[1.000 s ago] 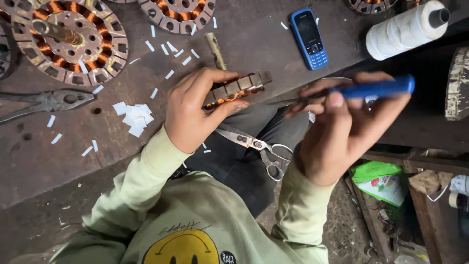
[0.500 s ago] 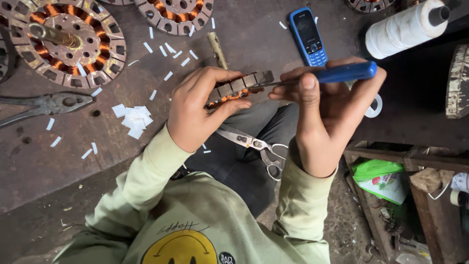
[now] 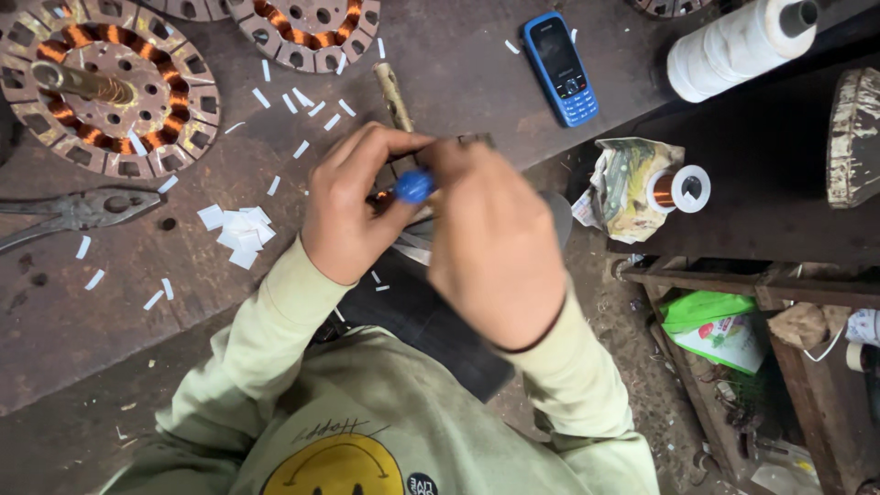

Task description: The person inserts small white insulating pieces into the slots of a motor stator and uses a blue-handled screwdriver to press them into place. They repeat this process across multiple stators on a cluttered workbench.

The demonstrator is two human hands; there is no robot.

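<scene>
Head view looks straight down on two hands meeting over the edge of a dark, worn table point(image 3: 137, 321). At far left lie a pair of pliers point(image 3: 78, 209) and a large round stator point(image 3: 110, 87) wound with copper wire, with a small heap of white paper slips point(image 3: 238, 229) beside them. Next comes the left hand point(image 3: 353, 206), knuckles up, its fingers curled and pinched against the tip of a blue-handled tool point(image 3: 414, 186); a small wound part it seems to hold is almost wholly hidden, so I cannot tell its shape. Touching it, the right hand point(image 3: 495, 243) shows its back to the camera, fingers closed around the tool's handle, blocking what lies beneath. Farther right rest a blue mobile phone point(image 3: 561, 66), a small copper wire spool point(image 3: 678, 188) on crumpled paper, and a big white thread cone point(image 3: 733, 46).
</scene>
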